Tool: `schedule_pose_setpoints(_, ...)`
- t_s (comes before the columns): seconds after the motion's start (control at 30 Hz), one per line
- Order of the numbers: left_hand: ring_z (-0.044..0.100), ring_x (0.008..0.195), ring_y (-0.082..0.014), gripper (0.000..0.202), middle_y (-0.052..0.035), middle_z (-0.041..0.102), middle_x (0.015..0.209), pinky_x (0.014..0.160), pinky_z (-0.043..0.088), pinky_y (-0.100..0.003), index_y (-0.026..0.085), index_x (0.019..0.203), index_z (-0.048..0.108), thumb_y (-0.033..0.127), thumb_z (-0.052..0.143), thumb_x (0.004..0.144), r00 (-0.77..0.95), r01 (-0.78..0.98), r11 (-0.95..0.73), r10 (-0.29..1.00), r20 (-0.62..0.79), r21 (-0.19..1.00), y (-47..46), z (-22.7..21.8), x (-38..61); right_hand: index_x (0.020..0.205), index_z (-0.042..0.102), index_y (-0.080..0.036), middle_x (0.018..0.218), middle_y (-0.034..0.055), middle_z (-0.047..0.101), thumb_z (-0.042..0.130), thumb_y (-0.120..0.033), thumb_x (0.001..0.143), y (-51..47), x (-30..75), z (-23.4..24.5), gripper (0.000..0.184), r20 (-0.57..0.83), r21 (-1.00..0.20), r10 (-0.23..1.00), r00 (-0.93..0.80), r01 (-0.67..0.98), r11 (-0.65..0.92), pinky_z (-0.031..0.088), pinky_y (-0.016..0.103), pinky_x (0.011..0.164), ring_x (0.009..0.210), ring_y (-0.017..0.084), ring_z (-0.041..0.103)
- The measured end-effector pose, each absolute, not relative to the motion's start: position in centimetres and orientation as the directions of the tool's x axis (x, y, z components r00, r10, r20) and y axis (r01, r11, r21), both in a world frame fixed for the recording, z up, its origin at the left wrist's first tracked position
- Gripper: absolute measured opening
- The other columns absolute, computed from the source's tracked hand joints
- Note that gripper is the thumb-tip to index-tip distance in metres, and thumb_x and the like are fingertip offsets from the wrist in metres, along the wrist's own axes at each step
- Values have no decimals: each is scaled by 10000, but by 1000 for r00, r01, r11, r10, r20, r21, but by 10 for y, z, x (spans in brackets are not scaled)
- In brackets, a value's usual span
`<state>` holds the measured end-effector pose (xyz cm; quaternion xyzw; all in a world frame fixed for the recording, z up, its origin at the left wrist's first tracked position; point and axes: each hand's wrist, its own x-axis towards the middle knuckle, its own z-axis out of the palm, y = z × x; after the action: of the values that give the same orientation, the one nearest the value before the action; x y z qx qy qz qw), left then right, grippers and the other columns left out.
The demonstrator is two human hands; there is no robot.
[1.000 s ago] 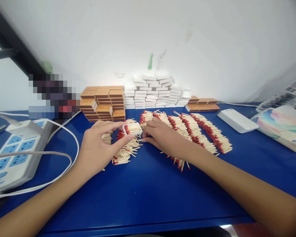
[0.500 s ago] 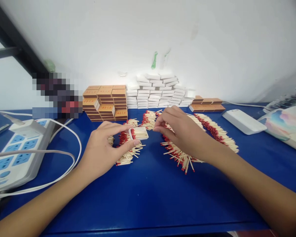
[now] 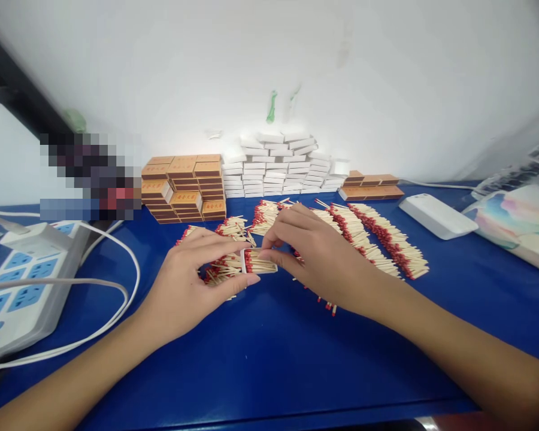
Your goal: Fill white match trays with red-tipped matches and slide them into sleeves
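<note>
Between its thumb and fingers, my left hand [image 3: 195, 272] holds a small white matchbox tray [image 3: 243, 261] by its long sides. Matches [image 3: 254, 261] with red heads toward the left lie side by side in the tray. My right hand [image 3: 312, 251] is closed in a pinch at the tray's right end, its fingertips touching the matches. Whether it grips any of them is hidden. Loose matches [image 3: 224, 269] lie behind and beneath my left hand. Rows of matches [image 3: 363, 239] spread out beyond my right hand, which partly covers them.
Orange matchboxes [image 3: 184, 185] are stacked at the back left, beside piled white trays [image 3: 273, 167]. More matchboxes [image 3: 372, 188] lie right of these. A white oblong device [image 3: 438, 215] is at the right. On the left, a power strip [image 3: 31, 275] has looping white cables [image 3: 137, 263]. The table [image 3: 269, 365] is blue.
My right hand has moved left and down onto the matches in the tray. My left hand has brought the tray slightly right and nearer. The view has shifted a little.
</note>
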<state>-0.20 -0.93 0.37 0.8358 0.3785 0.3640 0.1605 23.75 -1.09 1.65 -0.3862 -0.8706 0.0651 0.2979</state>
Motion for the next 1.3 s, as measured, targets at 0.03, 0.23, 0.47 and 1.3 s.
schedule_pose_setpoints(0.03,665,935,-185,369,-3,769,1021,903,520,-356,274,1145,788,388,879,807,441,524,-658,753,489,540,-9,4,-2,886,616,-196,919,49,637,638,-204,1005,-10,238,17,121,484,-352,709,-513,628,694,411,345,807,930,213,516)
schedule_pose_setpoints(0.23,684,998,-198,357,14,785,1043,896,546,-327,318,1115,802,474,862,800,263,610,-515,849,459,602,-8,6,-3,830,646,-206,798,18,642,646,-273,996,3,238,8,180,507,-477,824,-254,713,514,400,338,746,820,190,546)
schedule_pose_setpoints(0.47,706,942,-210,356,7,793,1037,854,574,-342,303,1077,810,503,852,786,115,651,-436,866,486,622,-7,12,-3,776,660,-199,799,34,670,682,-205,917,16,221,-16,143,374,-417,878,-298,792,446,417,354,812,861,211,571)
schedule_pose_setpoints(1.3,710,999,-213,365,-6,789,1063,914,569,-350,287,1107,801,484,852,804,164,649,-501,827,538,572,-6,12,-4,899,718,-155,927,98,628,522,-130,970,19,222,-28,210,413,-130,703,-579,726,675,408,383,841,917,238,495)
